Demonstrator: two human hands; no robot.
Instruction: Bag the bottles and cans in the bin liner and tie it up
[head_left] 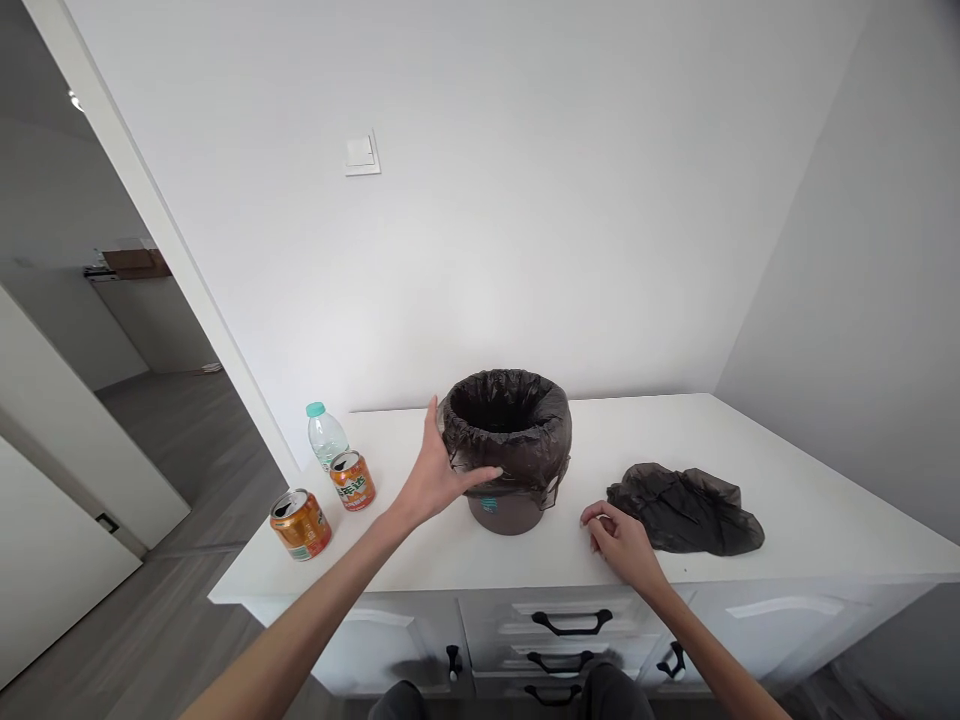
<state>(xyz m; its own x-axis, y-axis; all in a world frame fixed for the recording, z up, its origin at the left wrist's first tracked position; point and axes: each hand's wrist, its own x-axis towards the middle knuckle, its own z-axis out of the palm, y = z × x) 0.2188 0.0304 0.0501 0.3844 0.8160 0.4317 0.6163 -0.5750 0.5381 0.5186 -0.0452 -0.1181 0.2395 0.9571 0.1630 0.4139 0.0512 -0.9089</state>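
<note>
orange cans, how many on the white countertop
2. One orange can stands near the left end of the white countertop; the other is farther back to the right, partly covering the clear bottle. Any behind the bin would be hidden.

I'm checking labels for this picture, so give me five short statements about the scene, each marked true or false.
1. The left hand is at the side of the bag-lined bin. True.
2. Both orange cans lie on their sides. False: both stand upright.
3. The right hand grips a can. False: it is curled near the crumpled black bag, with no can.
4. The bottle has a teal cap. True.
5. The drawer handles are black. True.
</note>
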